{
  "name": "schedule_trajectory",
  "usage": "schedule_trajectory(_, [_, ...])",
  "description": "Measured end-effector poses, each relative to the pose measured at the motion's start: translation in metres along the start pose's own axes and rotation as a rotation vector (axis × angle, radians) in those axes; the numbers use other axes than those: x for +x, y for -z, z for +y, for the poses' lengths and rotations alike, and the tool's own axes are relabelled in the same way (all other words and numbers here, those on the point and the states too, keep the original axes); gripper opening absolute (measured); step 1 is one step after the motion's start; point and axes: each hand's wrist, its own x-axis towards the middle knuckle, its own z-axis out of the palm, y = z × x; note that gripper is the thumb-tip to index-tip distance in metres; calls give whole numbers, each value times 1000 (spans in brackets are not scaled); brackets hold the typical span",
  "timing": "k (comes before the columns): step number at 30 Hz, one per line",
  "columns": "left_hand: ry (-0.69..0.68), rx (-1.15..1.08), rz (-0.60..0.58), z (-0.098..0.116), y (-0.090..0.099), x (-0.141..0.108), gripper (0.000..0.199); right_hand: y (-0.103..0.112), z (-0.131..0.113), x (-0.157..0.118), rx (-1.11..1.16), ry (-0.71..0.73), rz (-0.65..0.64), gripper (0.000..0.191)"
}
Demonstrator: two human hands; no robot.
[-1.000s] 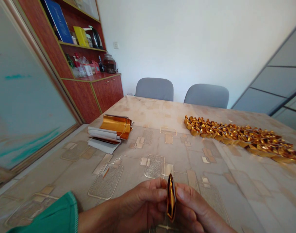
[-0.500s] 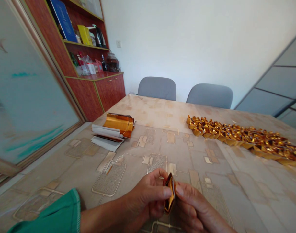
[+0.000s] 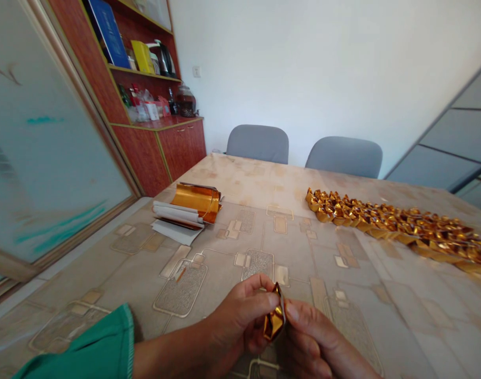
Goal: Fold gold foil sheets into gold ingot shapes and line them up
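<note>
A small folded piece of gold foil paper (image 3: 275, 322) is held between my two hands above the near part of the table. My left hand (image 3: 240, 316) pinches it from the left, thumb on its upper part and fingers curled behind. From the other side, my right hand (image 3: 309, 334) grips its right edge between thumb and forefinger, the other fingers curled in. The foil's shiny folds bulge toward me. Some of the fingers under it are hidden.
Curled gold and white paper sheets (image 3: 195, 202) lie in a stack at the left of the patterned table (image 3: 224, 268). Rows of folded gold paper pieces (image 3: 398, 223) stretch along the right. Two grey chairs (image 3: 257, 143) stand beyond, beside a red-brown cabinet (image 3: 181, 147).
The foil piece has turned slightly in my fingers and bulges wider, showing more of its gold folds. My left thumb has shifted up a little along it. The view has moved slightly.
</note>
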Motion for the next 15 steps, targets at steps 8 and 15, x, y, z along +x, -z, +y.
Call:
schedule_trajectory(8, [-3, -18, -179, 5, 4, 0, 38, 2, -1, 0, -10, 3, 29, 55])
schedule_trajectory(15, [-3, -34, -220, 7, 8, 1, 34, -1, -2, 0, 2, 3, 55, 55])
